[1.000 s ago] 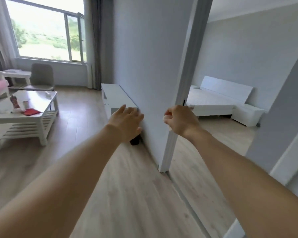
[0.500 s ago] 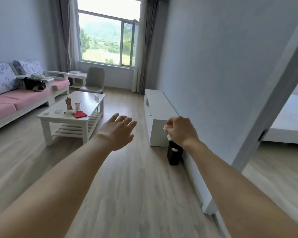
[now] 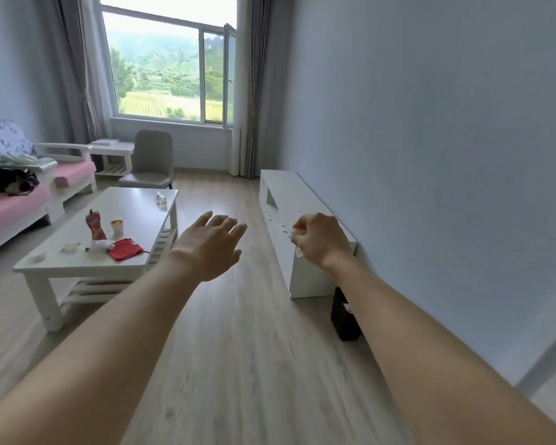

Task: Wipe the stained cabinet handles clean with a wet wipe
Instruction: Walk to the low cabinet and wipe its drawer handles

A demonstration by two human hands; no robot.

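The right hand (image 3: 321, 240) pinches the wet wipe (image 3: 295, 244) in curled fingers, left hand (image 3: 211, 248) loose and empty; she'd best crouch beside the low cabinet (image 3: 302, 203), its small handles (image 3: 283, 226) just beyond those fingers.

Two bare hands are in view: the left hand (image 3: 211, 247) with straight fingers (image 3: 225, 223), and the right hand (image 3: 321, 240) with curled fingers pinching one small crumpled white wet wipe (image 3: 295, 242). Just beyond the right fingers stands one long low white cabinet (image 3: 305, 277) with three small pale handles (image 3: 283, 225) visible on its front. Left of the left fingers sits one white slatted counter (image 3: 77, 268) carrying one red folded cloth (image 3: 124, 249), one small cup (image 3: 117, 227) and one reddish-brown bottle (image 3: 96, 224). One grey upholstered chair (image 3: 151, 160) stands far beyond the fingers.
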